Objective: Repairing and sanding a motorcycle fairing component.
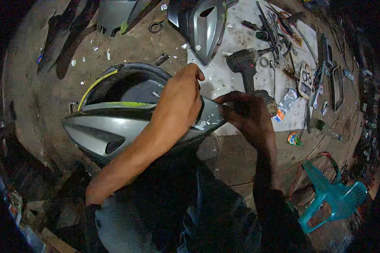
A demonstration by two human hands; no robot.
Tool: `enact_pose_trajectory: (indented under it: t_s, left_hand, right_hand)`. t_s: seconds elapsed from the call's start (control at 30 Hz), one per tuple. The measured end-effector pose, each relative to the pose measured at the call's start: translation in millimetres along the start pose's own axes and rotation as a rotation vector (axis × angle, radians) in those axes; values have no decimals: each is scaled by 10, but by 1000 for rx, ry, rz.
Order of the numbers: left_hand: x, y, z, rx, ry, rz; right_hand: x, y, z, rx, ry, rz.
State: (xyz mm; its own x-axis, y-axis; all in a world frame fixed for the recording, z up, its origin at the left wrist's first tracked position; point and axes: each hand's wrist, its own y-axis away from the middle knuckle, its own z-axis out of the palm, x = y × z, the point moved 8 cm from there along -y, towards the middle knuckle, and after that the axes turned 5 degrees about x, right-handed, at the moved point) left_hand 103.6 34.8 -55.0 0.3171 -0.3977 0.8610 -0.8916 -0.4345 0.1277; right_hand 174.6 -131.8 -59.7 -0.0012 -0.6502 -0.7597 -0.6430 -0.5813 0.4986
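Dark trousers (135,219) fill the lower edge, closest to the camera, and just beyond them a grey panel (105,122) with a pointed left end and a small vent lies crosswise in front of the person. Over it bends the left hand (179,92) — its fingertips are hidden, so I cannot tell whether it grips or only rests — while the right hand (249,116) has thumb and fingers closed on the panel's right end. Just behind the panel sits a hollow, rounded dark part (126,76) with a yellow-green edge. Off to the right, a teal plastic part (344,198) lies on the floor (97,55). Farther out, a white sheet (219,78) bears a black power tool (243,63) and, past it, a heap of hand tools (274,31). Beyond the rounded part are a metal ring (155,31), a second grey panel (209,36) overlapping the sheet and, far left, long dark panels (65,46).
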Motion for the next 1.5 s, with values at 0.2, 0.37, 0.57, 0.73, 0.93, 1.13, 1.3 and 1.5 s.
enact_pose_trajectory:
  t_s: [0.2, 0.37, 0.57, 0.73, 0.93, 1.13, 1.3, 1.5]
  left_hand:
    - [-15, 18, -52, 30, -34, 25]
    - [-46, 19, -29, 49, -40, 16]
    - [12, 45, -70, 62, -23, 70]
    - [-20, 12, -24, 34, -30, 52]
    - [2, 13, -26, 59, -60, 72]
    - [-48, 15, -16, 27, -83, 28]
    - [57, 42, -64, 12, -36, 23]
    - [467, 270, -779, 89, -316, 277]
  right_hand:
    - [-39, -23, 113, -10, -86, 52]
    - [-182, -21, 135, 18, 55, 50]
    - [-119, 27, 26, 123, -23, -102]
    - [-345, 0, 67, 83, 227, -76]
    - [-247, 61, 55, 135, 84, -62]
    - [-270, 101, 103, 97, -26, -52]
    - [62, 76, 84, 116, -108, -117]
    - [104, 266, -86, 102, -148, -90]
